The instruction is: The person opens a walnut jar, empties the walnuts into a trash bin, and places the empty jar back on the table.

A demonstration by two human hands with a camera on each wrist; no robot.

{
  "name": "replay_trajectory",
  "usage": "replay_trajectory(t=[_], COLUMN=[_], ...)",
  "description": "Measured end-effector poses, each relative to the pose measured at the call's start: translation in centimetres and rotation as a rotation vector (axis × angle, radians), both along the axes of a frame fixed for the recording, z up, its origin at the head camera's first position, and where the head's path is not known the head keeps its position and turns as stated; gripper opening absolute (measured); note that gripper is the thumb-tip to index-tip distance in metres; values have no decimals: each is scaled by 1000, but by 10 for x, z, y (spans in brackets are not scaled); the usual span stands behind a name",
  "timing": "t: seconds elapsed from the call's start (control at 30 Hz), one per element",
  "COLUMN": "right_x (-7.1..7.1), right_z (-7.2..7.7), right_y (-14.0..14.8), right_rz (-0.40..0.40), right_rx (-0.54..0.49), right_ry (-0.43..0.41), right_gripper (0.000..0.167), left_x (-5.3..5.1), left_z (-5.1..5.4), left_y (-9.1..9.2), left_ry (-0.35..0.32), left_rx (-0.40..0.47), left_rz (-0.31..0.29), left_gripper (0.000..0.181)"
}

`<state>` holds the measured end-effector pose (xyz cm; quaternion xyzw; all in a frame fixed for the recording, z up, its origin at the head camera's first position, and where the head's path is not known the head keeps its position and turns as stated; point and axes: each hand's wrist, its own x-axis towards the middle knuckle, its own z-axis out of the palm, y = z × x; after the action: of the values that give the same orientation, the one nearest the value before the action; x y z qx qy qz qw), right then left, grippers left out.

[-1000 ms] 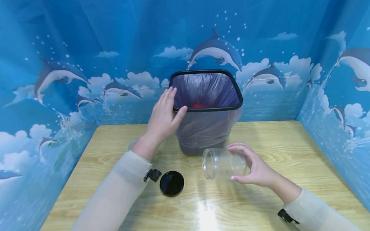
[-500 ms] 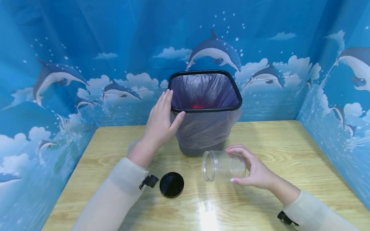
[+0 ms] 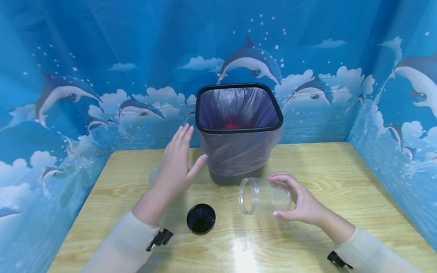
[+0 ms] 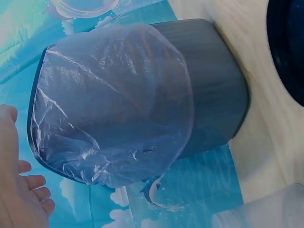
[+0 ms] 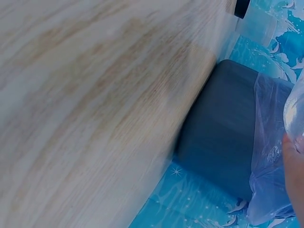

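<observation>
In the head view, my right hand [image 3: 303, 202] holds a clear plastic jar [image 3: 264, 196] lying sideways, its open mouth turned left. Nothing shows inside the jar. My left hand [image 3: 174, 163], fingers straight and thumb spread, hovers left of a grey trash bin [image 3: 230, 178] and holds nothing. A thin translucent bag [image 3: 238, 152] lines the bin under a black rim [image 3: 241, 130]. Something red [image 3: 231, 126] shows inside. Between my arms a round black lid [image 3: 201, 219] lies on the table. The left wrist view shows the bin's side [image 4: 213, 85] and my left hand [image 4: 21, 190].
A translucent container [image 3: 153, 175] stands mostly hidden behind my left wrist; its side also appears in the left wrist view as a clear container [image 4: 270, 211]. The wooden table [image 3: 312, 168] meets a blue dolphin-print curtain [image 3: 151, 52] behind and at both sides.
My left hand has come off the bin's rim and moved down and left. The right hand keeps holding the jar in nearly the same place.
</observation>
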<state>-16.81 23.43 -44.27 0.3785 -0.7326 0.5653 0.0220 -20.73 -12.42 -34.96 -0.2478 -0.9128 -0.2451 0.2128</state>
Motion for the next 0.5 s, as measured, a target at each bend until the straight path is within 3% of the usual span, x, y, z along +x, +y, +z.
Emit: replay_trajectory(t=[0.17,0.5], right_x=[0,0], right_z=[1,2], right_y=[0,-3], right_rz=[4,27], right_rx=[-13,-37], right_ry=[7,28], right_gripper=[84,85], left_x=[11,20], left_z=[-11,-40], left_y=[-9,-20], left_ry=[-17,-87], left_rx=[-36,-102], left_rz=[4,-70], left_gripper=[75,76])
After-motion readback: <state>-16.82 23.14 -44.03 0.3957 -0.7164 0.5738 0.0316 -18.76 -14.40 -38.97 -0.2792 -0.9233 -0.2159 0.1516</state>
